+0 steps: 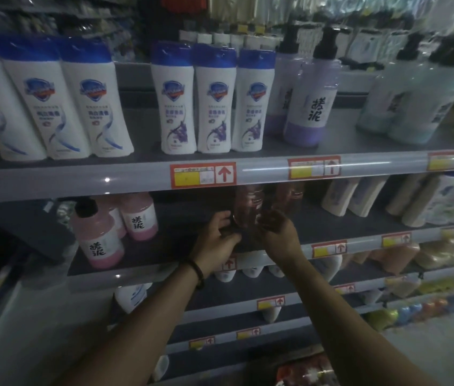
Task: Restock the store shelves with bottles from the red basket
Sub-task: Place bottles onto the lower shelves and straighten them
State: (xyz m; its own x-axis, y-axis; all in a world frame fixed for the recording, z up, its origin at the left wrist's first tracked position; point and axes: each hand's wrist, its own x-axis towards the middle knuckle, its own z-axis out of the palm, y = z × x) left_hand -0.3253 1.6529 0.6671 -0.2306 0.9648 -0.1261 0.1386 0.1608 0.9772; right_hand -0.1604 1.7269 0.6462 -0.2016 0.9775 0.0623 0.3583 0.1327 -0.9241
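Both my hands reach onto the second shelf (164, 257). A dark reddish bottle (248, 210) stands upright there in shadow, under the upper shelf's edge. My left hand (217, 238) wraps its lower left side and my right hand (278, 235) cups its lower right side. More reddish bottles (287, 199) stand just behind and to the right. Pink pump bottles (100, 238) stand at the left of the same shelf. At the bottom edge, something red (301, 371) shows, blurred; I cannot tell if it is the basket.
The top shelf (248, 174) holds white blue-capped bottles (214, 101) and purple pump bottles (309, 98). Cream tubes (357, 196) lean on the second shelf at the right. Lower shelves carry white bottles and colourful packets (426, 305). Red price tags (203, 175) line the shelf edges.
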